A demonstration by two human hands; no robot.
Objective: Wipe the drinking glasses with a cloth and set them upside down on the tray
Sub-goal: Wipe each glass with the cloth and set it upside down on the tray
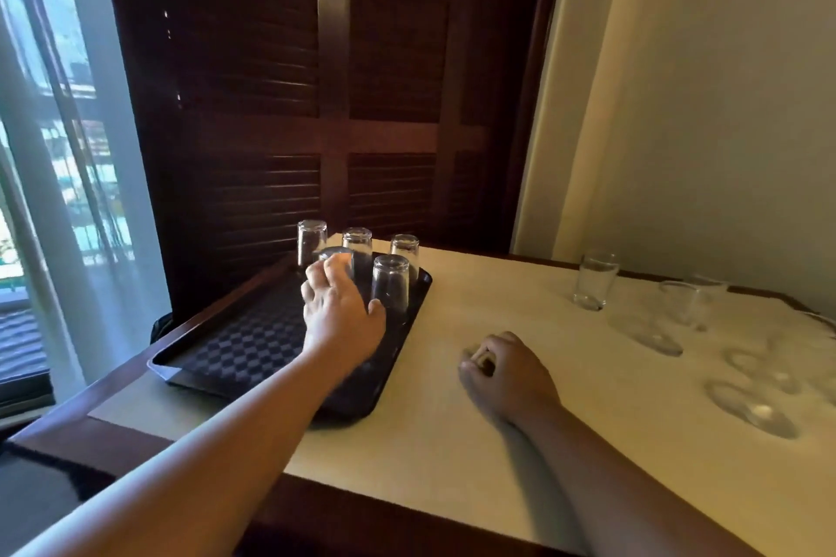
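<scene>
tray (253, 330) L on table (452, 443) | L grip (341, 317) clamped on inverted glass (334, 257), tray far-R end, beside 4 more inverted (390, 285) | glass prob light, stiff, slick, fragile; take mid-wall, gently | R grip (506, 375) curled on table, can't tell if holding anything | upright glasses (595, 280) far R

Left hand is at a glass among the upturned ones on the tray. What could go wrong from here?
1. The left hand has its thumb close to the front-right glass; pulling back could tip it into its tightly packed neighbours.
2. The front-left glass under the fingers stands hard by the others, so it may clink or chip.
3. Blurred glasses sit beyond the right hand; a careless reach might sweep them.
</scene>
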